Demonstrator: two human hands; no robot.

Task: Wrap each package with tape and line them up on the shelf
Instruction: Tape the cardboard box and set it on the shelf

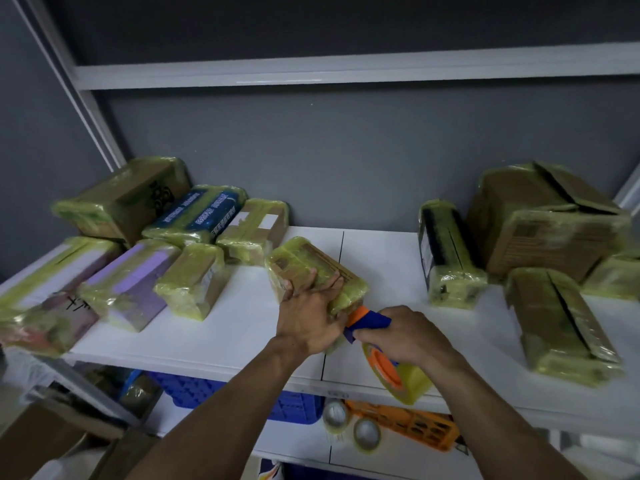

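While the left hand (308, 317) presses with straight fingers on the centre package (311, 265) on the shelf (242, 317), the right hand (405, 336) grips the tape dispenser (384, 365) at the package's near end. Wrapped packages (187, 278) already flank it on both sides; judged: this wrap near finished, lining-up still outstanding.

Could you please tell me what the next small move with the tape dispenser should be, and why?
Probably draw the tape dispenser around the near end of the package while the left hand pins it down. That hand lies flat on the package on the shelf, and the right hand grips the dispenser with its head against that near end, so taping seems unfinished.
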